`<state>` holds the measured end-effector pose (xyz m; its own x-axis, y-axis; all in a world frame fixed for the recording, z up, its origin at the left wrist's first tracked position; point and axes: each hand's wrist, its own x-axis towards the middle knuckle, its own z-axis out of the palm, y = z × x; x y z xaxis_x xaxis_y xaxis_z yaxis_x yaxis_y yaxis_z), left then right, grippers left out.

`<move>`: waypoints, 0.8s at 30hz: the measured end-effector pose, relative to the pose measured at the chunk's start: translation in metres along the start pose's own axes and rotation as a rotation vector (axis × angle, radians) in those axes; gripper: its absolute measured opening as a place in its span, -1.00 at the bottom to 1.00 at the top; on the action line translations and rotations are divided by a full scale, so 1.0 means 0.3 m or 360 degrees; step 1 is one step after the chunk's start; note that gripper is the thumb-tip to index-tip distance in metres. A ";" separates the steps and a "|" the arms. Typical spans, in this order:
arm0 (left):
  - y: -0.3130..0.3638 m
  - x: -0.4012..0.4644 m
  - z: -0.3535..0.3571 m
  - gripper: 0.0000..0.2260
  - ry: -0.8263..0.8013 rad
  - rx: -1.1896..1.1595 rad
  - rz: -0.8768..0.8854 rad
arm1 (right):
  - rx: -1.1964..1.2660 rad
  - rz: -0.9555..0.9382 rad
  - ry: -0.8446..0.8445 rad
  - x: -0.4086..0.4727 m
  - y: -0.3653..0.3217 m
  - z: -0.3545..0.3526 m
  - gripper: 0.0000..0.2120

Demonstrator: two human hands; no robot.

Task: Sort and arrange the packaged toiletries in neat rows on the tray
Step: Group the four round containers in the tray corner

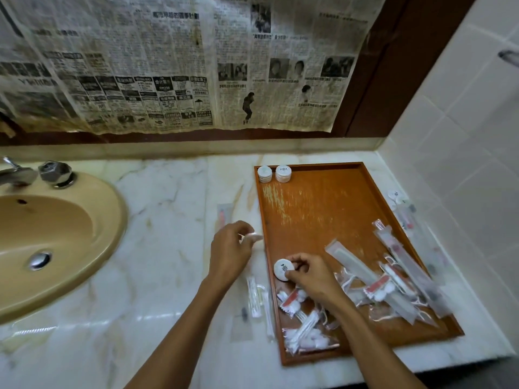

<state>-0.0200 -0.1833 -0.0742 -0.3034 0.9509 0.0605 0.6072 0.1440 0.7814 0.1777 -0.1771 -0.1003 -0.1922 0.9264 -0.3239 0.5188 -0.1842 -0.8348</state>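
nearest the lens are the two bare forearms, reaching up from the bottom edge over the marble counter (157, 220). going left to right: the tan sink (56, 237) with its chrome tap (57, 174) sits at far left, well apart from the work. the left hand (230, 252) hovers over the counter just beside the tray's left rim, its fingers curled round a small white thing that is too blurred to name. below it a few clear-wrapped packets (258, 301) lie on the counter alongside the tray, and another slim packet (223, 214) lies further back.

the wooden tray (323, 209) is next. two round white jars (275, 174) stand side by side in its far left corner, the start of a row. the right hand (306, 273) is over the tray's near left part, thumb and fingers pinching a third round white jar (283, 270). under and right of it the remaining packets (393, 279), cotton buds, cotton balls and long slim sleeves, lie in a loose overlapping heap across the near half. a few more packets (404, 209) lie off the tray's right rim by the tiled wall.

judging by this, the jar-sorting step is in hand: the held jar most likely belongs beside the two in the corner. that move calls for carrying it across the bare tray floor and setting it upright, in line and touching or just beside its neighbours.
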 end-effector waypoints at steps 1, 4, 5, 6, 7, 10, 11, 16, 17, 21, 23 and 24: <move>0.014 -0.005 -0.013 -0.88 -0.0043 -0.0363 -0.0214 | 0.0025 -0.0024 -0.0003 -0.006 0.001 -0.003 -0.83; 0.040 -0.020 -0.047 -0.89 -0.0244 -0.1231 -0.0751 | 0.0222 -0.0080 0.0007 -0.029 -0.008 -0.007 -0.93; 0.038 -0.019 -0.052 -0.87 -0.0283 -0.1395 -0.0836 | 0.0324 -0.0085 0.0005 -0.033 -0.014 -0.009 -0.94; 0.035 -0.019 -0.054 -0.85 -0.0314 -0.1487 -0.0879 | 0.0428 -0.0080 0.0006 -0.034 -0.019 -0.010 -0.95; 0.033 -0.018 -0.055 -0.83 -0.0341 -0.1530 -0.0901 | 0.0516 -0.0067 0.0012 -0.035 -0.024 -0.011 -0.94; 0.032 -0.022 -0.050 -0.78 -0.0359 -0.1569 -0.0914 | 0.0590 -0.0020 0.0040 -0.033 -0.029 -0.016 -0.93; 0.034 -0.023 -0.048 -0.76 -0.0359 -0.1567 -0.0920 | 0.0559 -0.0016 0.0047 -0.032 -0.028 -0.020 -0.90; 0.053 -0.021 -0.012 -0.74 -0.0332 -0.1361 -0.0944 | 0.0430 -0.0080 0.0009 -0.006 -0.010 -0.064 -0.71; 0.058 -0.020 -0.003 -0.76 -0.0318 -0.1290 -0.0923 | 0.0389 -0.0088 0.0033 0.004 -0.010 -0.071 -0.70; 0.085 -0.002 0.048 -0.85 -0.0229 -0.0887 -0.0807 | 0.0154 -0.0116 0.0156 0.073 -0.007 -0.117 -0.80; 0.112 0.012 0.089 -0.88 -0.0173 -0.0835 -0.0730 | -0.0044 -0.0139 0.0167 0.120 -0.003 -0.149 -0.79; 0.127 0.019 0.109 -0.88 -0.0131 -0.0793 -0.0693 | -0.0143 -0.0156 0.0171 0.145 -0.003 -0.163 -0.77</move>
<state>0.0254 -0.1635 -0.0644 -0.3753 0.8551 -0.3578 0.0237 0.3947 0.9185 0.2097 -0.1207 -0.0919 -0.1580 0.9691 -0.1897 0.5754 -0.0658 -0.8152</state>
